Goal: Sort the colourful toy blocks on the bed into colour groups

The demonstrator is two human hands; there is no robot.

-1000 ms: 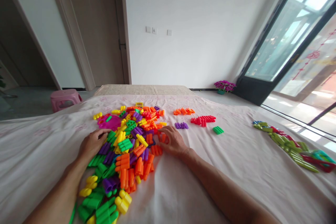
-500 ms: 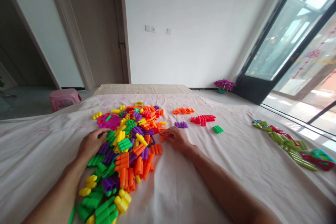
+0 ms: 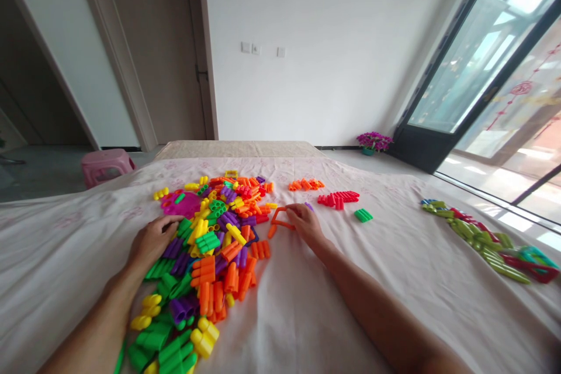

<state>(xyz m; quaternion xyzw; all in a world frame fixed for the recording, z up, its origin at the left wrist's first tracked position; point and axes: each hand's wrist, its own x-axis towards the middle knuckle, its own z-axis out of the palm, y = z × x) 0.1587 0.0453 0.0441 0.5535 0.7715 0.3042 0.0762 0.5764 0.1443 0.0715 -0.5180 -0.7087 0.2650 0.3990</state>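
My right hand (image 3: 304, 223) is closed on an orange frame-shaped piece (image 3: 284, 224), just right of the big mixed pile. An orange peg (image 3: 272, 230) lies by the frame's lower left corner. At the pile's left edge rests my left hand (image 3: 154, 238), its fingertips by green pieces (image 3: 184, 228); whether it grips one is unclear. The pile holds green, yellow, purple and orange (image 3: 204, 270) plastic blocks, with a magenta piece (image 3: 186, 205) near its far left. A purple piece (image 3: 309, 206) is mostly hidden behind my right hand.
Beyond my right hand lie orange blocks (image 3: 305, 185), red blocks (image 3: 338, 199) and a green block (image 3: 363, 215). Further right is a long row of olive, red and blue pieces (image 3: 475, 236). A pink stool (image 3: 108, 167) stands past the cloth-covered surface (image 3: 302, 304).
My right hand has moved a little to the right with the orange frame, away from the pile, and now covers most of the purple piece. My left hand has hardly moved.
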